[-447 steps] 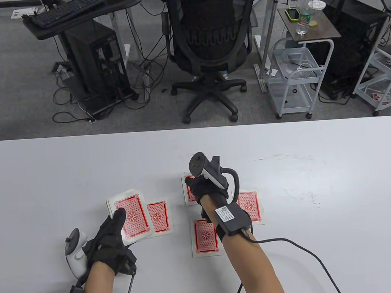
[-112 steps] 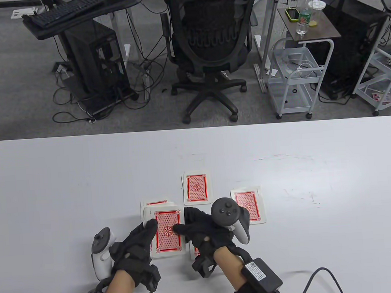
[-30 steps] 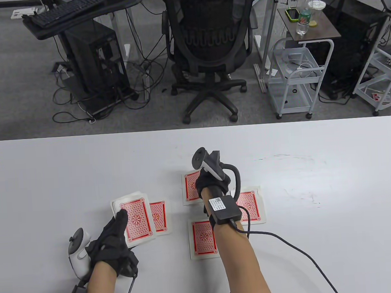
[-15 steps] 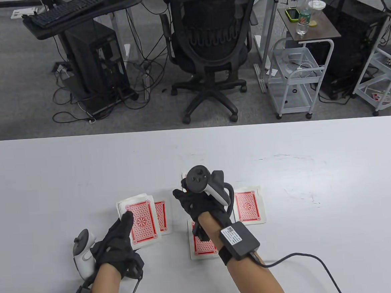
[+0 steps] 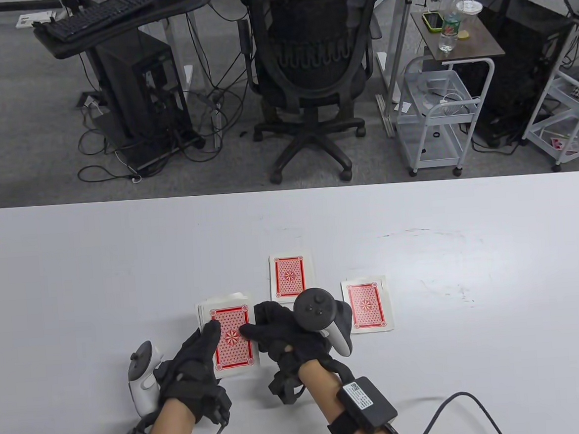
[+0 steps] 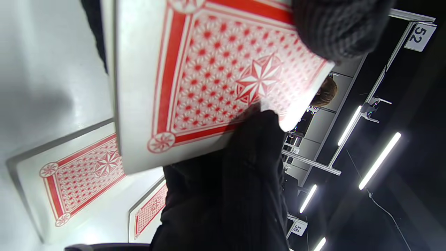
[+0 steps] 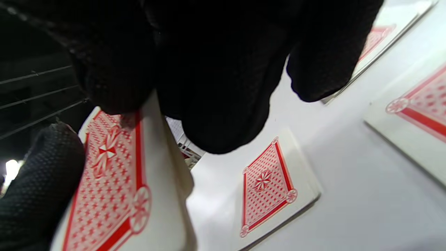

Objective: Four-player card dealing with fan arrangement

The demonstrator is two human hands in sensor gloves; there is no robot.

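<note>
Cards lay face down on the table (image 5: 75, 271), the largest thing in view, white and cut off at the table view's bottom edge. Next in size, the left hand (image 5: 193, 370) gripped the deck (image 5: 228, 336) from below and the left, its thumb lying on the deck's red back, held just above the surface at the table's near middle. The right hand (image 5: 298, 338) reached across from the right, one fingertip touching the top card near its centre star; whether its other fingers pinched that card I could not tell, since the tracker (image 5: 321, 316) hid them from above and the right wrist view showed only dark glove close up. Three small piles showed in the table view: a far pile (image 5: 290, 276), a right pile (image 5: 367, 304), and nothing plain of the others. In the right wrist view a near pile (image 7: 268, 188) lay beneath the hand, hidden from the table camera. A left pile (image 6: 83, 174) appeared under the deck in the left wrist view.
</note>
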